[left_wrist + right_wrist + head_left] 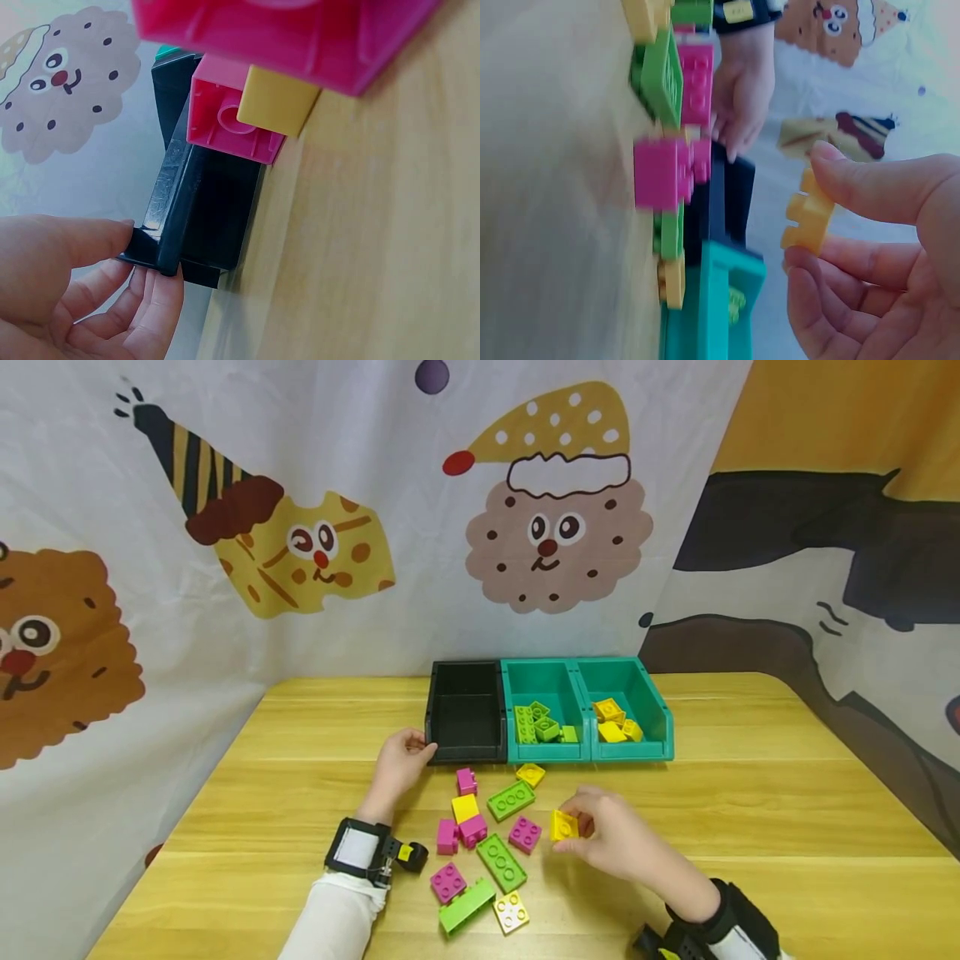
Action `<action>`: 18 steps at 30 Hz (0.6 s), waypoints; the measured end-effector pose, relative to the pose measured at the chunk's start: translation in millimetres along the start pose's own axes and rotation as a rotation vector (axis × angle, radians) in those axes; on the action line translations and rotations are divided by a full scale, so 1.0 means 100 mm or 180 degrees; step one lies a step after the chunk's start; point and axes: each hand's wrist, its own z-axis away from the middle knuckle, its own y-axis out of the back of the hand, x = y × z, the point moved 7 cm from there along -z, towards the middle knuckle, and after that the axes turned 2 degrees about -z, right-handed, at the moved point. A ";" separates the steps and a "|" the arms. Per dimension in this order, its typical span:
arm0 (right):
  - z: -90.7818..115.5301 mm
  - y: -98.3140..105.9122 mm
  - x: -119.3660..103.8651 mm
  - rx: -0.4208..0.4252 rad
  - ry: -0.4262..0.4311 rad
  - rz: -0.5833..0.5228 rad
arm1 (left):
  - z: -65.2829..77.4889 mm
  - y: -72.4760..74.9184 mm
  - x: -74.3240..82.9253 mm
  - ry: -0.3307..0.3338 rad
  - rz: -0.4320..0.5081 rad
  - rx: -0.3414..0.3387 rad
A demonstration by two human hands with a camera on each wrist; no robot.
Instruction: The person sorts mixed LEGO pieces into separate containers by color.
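My right hand (611, 835) pinches a yellow toy brick (564, 826) between thumb and fingers, just right of the loose pile; the right wrist view shows the same brick (808, 214) held up off the table. With its thumb and fingers, my left hand (401, 766) grips the front left corner of the black bin (468, 752). That bin's edge (169, 202) lies between thumb and fingertips in the left wrist view. Between the hands lie pink bricks (524, 834), green bricks (502, 862) and yellow bricks (465, 807).
Right of the black bin stand two joined teal bins. The middle bin (551, 752) contains green bricks (546, 728); the right bin (656, 727) contains yellow bricks (611, 731). A printed curtain (420, 610) hangs behind the wooden table (750, 760).
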 end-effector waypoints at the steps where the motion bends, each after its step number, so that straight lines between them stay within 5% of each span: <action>1: -0.02 0.03 0.03 0.0077 -0.0013 0.0032 | 0.00 0.00 0.00 -0.0005 0.0006 -0.0002; 10: -0.23 0.46 0.40 0.0732 -0.0203 0.0586 | -0.01 0.00 0.00 -0.0017 -0.0017 0.0016; 18: -0.44 0.79 0.84 0.1053 -0.0435 0.0558 | 0.00 0.00 0.00 -0.0032 -0.0004 0.0027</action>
